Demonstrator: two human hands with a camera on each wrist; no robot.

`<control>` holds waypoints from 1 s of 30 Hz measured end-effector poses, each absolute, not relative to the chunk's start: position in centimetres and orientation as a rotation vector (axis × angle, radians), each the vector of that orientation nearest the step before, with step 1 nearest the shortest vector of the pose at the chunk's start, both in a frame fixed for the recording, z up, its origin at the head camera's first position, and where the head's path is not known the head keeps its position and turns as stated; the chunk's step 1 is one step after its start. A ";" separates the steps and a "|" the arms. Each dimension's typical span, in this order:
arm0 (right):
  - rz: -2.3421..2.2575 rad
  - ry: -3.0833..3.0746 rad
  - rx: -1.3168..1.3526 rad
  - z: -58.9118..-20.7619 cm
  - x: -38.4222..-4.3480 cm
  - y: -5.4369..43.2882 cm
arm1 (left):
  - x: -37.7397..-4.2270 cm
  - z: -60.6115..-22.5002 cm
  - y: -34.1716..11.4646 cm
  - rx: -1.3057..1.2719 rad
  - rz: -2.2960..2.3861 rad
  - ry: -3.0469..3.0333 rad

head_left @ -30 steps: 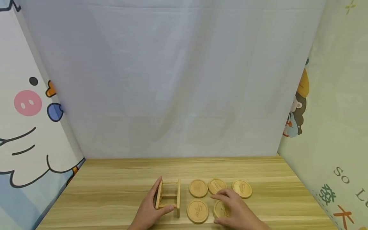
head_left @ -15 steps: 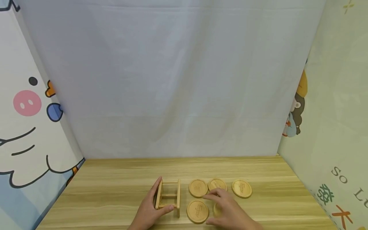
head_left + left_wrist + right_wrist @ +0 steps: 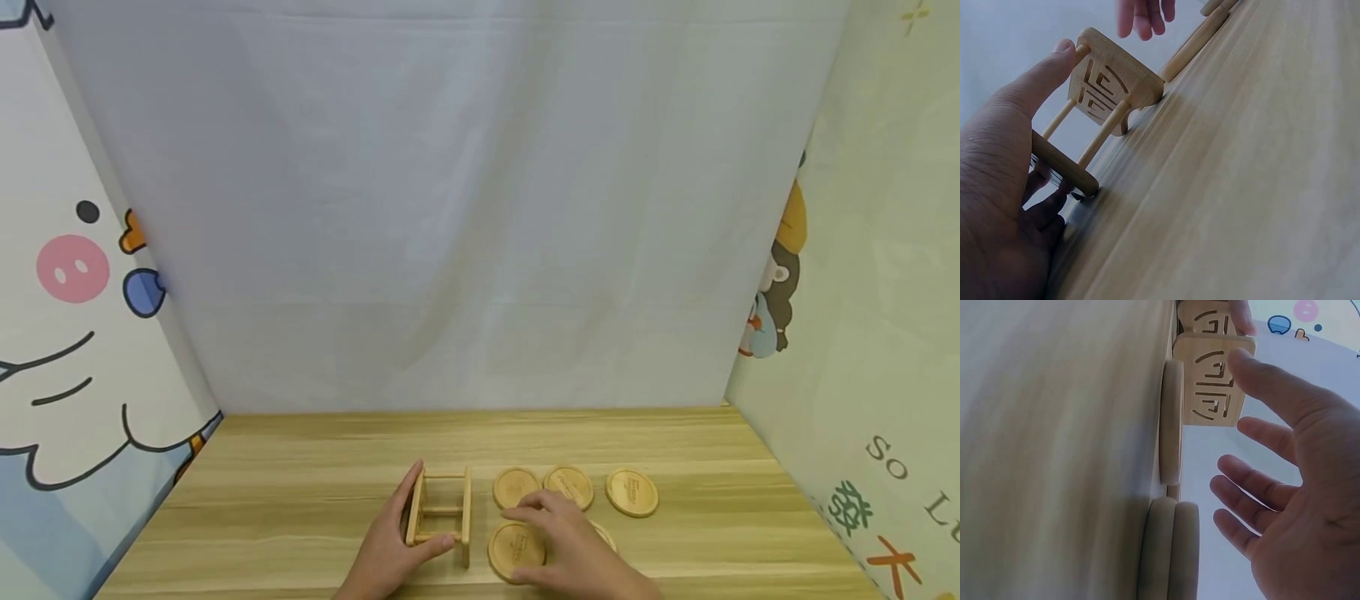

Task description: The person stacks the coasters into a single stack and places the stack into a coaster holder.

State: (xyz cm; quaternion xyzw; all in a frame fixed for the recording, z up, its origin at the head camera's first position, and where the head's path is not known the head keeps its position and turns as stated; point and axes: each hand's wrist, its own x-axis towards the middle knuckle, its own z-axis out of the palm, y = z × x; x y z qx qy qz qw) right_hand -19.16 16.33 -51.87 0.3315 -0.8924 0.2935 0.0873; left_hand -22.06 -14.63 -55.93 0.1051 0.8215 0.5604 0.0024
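A small wooden coaster rack (image 3: 467,517) with slotted end panels and dowel bars stands on the table. My left hand (image 3: 386,537) grips its left end, thumb along the near bar; in the left wrist view the fingers (image 3: 1047,209) curl behind the end panel. My right hand (image 3: 573,546) hovers above the near left round wooden coaster (image 3: 516,550), thumb and fingers spread. In the right wrist view that hand (image 3: 1291,494) holds nothing and its fingers stand apart from the coasters (image 3: 1171,425). Its palm partly hides another near coaster (image 3: 606,536).
Behind lie a left coaster (image 3: 516,487), a middle one (image 3: 568,487) close beside it, and a right one (image 3: 632,492). The wood-grain table (image 3: 315,475) ends at a pale cloth backdrop (image 3: 450,250), with printed panels at both sides.
My right hand has moved left, from over the near right coaster to over the near left one. The left hand and the rack stay where they were.
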 end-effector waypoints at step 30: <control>0.893 -2.731 1.018 -52.8 -20.1 15.2 | -22.1 -56.0 -14.4 0.342 1.749 2.600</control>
